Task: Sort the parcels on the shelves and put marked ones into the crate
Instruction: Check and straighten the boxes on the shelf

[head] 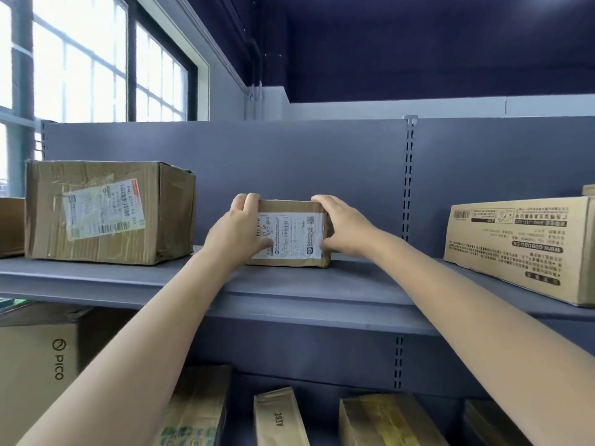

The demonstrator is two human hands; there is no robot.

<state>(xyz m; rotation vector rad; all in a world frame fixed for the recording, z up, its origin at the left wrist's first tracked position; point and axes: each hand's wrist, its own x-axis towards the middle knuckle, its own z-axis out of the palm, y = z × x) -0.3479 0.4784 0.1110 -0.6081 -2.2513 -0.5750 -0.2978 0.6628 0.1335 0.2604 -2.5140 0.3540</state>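
Observation:
A small brown parcel with a white shipping label on its front stands on the top grey shelf, near the middle. My left hand grips its left end, fingers over the top edge and thumb on the label. My right hand grips its right end, fingers on the top corner and thumb at the lower front. The parcel's base touches the shelf. No crate is in view.
A large taped box with a label stands left on the same shelf. A long printed carton lies at the right. Below, a PICO box and several upright parcels fill the lower shelf. Windows are at the far left.

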